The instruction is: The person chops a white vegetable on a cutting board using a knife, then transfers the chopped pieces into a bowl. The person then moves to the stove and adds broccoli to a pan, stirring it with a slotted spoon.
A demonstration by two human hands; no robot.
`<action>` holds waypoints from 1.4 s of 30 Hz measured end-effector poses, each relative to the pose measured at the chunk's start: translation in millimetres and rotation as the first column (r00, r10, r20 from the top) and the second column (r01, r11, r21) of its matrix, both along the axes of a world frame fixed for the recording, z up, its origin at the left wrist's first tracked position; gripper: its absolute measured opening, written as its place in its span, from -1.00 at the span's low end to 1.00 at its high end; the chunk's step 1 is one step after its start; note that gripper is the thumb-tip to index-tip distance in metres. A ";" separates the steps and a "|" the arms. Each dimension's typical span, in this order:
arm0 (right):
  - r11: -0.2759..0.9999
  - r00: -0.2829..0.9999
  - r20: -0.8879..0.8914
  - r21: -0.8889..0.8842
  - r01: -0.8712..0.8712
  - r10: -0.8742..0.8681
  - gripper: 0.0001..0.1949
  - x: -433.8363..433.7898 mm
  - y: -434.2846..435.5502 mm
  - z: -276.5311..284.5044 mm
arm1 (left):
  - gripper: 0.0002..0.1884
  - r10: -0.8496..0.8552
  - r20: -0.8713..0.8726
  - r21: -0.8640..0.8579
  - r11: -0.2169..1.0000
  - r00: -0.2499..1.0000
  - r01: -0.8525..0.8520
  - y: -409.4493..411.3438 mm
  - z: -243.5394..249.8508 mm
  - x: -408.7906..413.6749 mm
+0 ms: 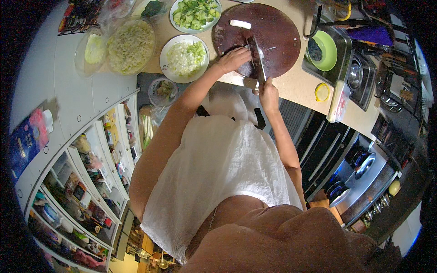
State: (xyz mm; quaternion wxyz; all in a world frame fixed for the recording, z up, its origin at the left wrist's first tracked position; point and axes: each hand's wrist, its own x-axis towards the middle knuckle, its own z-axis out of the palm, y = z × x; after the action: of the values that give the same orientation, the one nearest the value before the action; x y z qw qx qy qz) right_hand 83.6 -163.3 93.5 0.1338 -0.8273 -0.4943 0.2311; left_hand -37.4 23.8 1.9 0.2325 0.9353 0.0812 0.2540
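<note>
My right hand [269, 95] grips the handle of a cleaver [257, 58], its blade standing on edge on a round dark-brown chopping board [286, 44]. Against the blade's left side, the curled fingers of my left hand [235, 59] press a pale vegetable piece to the board, mostly hidden under them. A white sliver [261, 53] shows just right of the blade. Farther up the board lies a short white stalk piece [240, 24], perhaps leek or scallion. Chopped white and light-green vegetable fills a plate [164, 70] left of the board.
Another plate [171, 25] holds green chopped pieces. Farther left sit a large bowl [154, 44] of diced pale vegetable and a clear container [80, 65]. To the right, a green bowl [330, 51] stands in a sink [344, 65], near a yellow-rimmed item [322, 92]. Open shelves [99, 170] line the left.
</note>
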 end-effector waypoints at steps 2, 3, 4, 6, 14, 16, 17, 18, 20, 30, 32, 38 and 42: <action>0.999 0.999 0.029 0.016 -0.029 0.029 -0.78 -0.4 -1.4 -1.8 | -0.73 0.011 0.021 0.015 1.000 1.000 -0.012 -0.8 -0.5 0.1; 0.999 0.998 0.043 0.024 -0.044 0.043 -0.79 -1.4 -1.0 -0.7 | -0.73 0.017 0.031 0.022 1.000 0.999 -0.018 -1.3 -0.6 -0.2; 0.999 0.999 0.034 -0.016 -0.030 0.031 -0.79 -1.3 -0.7 1.3 | -0.73 0.028 0.056 0.020 0.999 0.998 -0.029 -2.0 -0.6 -0.2; 0.999 0.999 0.026 -0.023 -0.027 0.027 -0.79 -2.2 -1.7 5.6 | -0.74 0.022 -0.004 0.010 1.000 1.000 -0.022 -2.3 0.0 -0.6; 0.996 0.998 0.059 0.087 -0.035 0.030 -0.82 -1.4 10.6 -13.2 | -0.76 0.035 0.009 -0.026 0.999 0.999 -0.034 0.9 1.0 -0.9; 0.996 0.998 0.052 0.080 -0.051 0.047 -0.82 -1.2 1.3 -4.7 | -0.75 0.004 -0.099 -0.078 0.997 0.995 -0.012 -0.9 3.9 0.6; 0.997 0.997 0.064 0.054 -0.047 0.044 -0.82 -1.2 -0.5 -0.9 | -0.75 0.014 -0.051 -0.076 0.997 0.999 -0.018 -1.7 5.3 1.1; 0.999 0.996 0.076 0.032 -0.042 0.039 -0.82 -2.2 0.6 4.3 | -0.75 0.023 -0.003 -0.072 0.997 1.000 -0.023 -1.0 6.7 1.1; 0.999 0.996 0.077 -0.006 -0.041 0.041 -0.83 -0.1 1.2 6.3 | -0.75 -0.004 -0.038 -0.114 0.994 0.999 -0.001 0.1 9.4 0.8; 0.998 0.999 -0.021 0.044 -0.040 0.041 -0.81 6.2 6.2 2.6 | -0.73 0.042 0.066 -0.085 0.996 0.997 -0.036 -1.8 -0.2 0.9; 0.995 0.997 0.017 0.063 -0.071 0.070 -0.84 4.6 1.9 13.4 | -0.74 0.039 -0.006 -0.094 0.995 0.999 -0.039 -2.0 2.9 -0.3; 0.984 0.993 0.032 0.140 -0.113 0.110 -0.83 5.9 17.1 -11.6 | -0.74 0.079 0.064 -0.044 0.996 0.995 -0.076 -5.8 -10.4 -0.1; 0.999 1.000 -0.016 -0.038 0.013 -0.013 -0.81 7.6 22.2 -3.2 | -0.70 0.061 0.019 -0.110 0.992 0.998 -0.058 -5.0 -11.5 -3.0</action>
State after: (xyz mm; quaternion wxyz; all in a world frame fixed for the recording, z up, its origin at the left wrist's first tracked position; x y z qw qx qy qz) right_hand 91.2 -141.2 90.3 0.1236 -0.8309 -0.4834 0.2461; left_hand -40.4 18.8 -9.7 0.2767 0.9154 0.1203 0.2663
